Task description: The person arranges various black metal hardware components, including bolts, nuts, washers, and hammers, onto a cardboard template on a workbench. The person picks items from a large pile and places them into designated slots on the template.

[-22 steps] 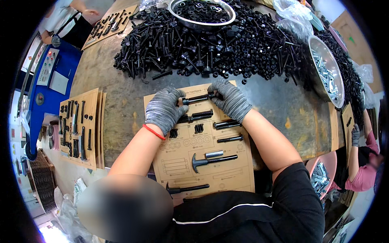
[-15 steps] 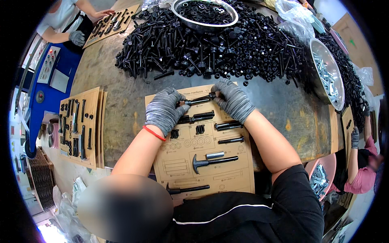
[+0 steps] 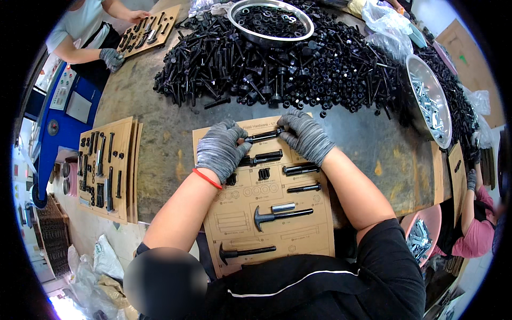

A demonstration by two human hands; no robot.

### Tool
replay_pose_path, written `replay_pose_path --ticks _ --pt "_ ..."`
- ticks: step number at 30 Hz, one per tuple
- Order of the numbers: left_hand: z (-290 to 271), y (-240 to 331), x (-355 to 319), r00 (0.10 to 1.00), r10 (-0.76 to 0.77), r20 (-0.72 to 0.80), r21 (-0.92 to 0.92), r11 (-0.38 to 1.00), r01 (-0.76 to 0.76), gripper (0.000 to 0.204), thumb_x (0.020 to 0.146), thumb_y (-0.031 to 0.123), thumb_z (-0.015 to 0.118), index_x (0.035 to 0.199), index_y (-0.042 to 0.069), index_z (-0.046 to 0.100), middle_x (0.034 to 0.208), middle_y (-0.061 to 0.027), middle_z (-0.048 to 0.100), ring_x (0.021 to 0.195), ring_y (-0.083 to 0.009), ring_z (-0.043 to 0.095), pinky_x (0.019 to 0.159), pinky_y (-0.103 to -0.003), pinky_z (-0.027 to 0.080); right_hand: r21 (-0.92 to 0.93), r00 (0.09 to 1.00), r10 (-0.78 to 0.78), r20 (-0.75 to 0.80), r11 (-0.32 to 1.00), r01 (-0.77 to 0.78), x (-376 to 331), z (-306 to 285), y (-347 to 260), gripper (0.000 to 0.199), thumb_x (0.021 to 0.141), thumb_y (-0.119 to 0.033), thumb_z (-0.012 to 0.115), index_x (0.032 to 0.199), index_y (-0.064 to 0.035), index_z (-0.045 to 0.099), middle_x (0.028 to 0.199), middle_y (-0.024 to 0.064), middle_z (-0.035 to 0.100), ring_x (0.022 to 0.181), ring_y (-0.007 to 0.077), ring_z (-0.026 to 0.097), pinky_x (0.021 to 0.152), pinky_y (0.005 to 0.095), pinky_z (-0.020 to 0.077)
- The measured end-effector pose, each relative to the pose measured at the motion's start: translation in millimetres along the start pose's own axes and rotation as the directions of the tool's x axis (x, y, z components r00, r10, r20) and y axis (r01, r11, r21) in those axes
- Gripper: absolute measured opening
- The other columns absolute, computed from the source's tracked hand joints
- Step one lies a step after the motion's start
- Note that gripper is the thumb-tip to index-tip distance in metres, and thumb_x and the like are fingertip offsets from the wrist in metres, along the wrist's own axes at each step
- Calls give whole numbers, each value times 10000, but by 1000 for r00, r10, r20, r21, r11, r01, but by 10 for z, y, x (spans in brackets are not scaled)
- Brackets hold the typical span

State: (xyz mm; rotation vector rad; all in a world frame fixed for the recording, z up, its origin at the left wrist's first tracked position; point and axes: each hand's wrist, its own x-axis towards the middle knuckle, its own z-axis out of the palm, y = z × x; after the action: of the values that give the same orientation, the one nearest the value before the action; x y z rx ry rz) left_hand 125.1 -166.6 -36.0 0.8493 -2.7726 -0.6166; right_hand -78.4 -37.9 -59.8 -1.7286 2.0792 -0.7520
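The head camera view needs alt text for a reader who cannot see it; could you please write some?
Two grey-gloved hands, left hand and right hand, hold a black bolt between them over a cardboard template that carries other black bolts. Behind it on the worn table lie a large heap of black bolts and metal bowls of hardware.

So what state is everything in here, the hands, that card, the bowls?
left hand: gloved, gripping one end of the black bolt
right hand: gloved, gripping its other end
cardboard card: flat, partly filled with black parts
top steel bowl: holds black washers
right steel bowl: holds silvery bolts
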Motion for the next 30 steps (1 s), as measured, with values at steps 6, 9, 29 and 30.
replay_pose_path --ticks 6,9,29,30 --pt "-111 -63 -253 991 -29 -134 -205 979 1 570 703 160 794 1222 96 567 1064 -118 620 979 -252 610 862 -339 505 86 988 146 49 985 -150 18 -153 -146 447 811 -219 711 1216 -86 578 1097 151 621 988 272 615 882 369 509" --pt "-130 -347 -504 947 -159 -279 -396 917 37 560 702 134 800 1211 65 576 1058 -91 613 898 -193 597 828 -299 506 75 991 98 -89 993 -91 195 -504 -103 317 841 -238 685 1117 -90 638 1049 125 647 979 256 623 890 368 514" --pt "189 -946 -510 818 -341 -462 -642 766 -43 336 850 61 652 1170 -16 582 939 -37 606 760 -82 520 751 -224 476 -598 685 717 -130 494 -631 2687 -1427 451 539 851 -340 583 1365 -233 462 1295 148 568 1147 270 576 1010 379 433" --pt "213 -945 -489 825 -354 -441 -671 740 -41 336 851 61 650 1171 -17 581 949 -43 616 764 -82 524 754 -225 477 -547 649 749 -133 491 -678 2720 -1397 573 597 855 -336 571 1423 -289 393 1332 151 541 1181 269 555 1034 381 411"
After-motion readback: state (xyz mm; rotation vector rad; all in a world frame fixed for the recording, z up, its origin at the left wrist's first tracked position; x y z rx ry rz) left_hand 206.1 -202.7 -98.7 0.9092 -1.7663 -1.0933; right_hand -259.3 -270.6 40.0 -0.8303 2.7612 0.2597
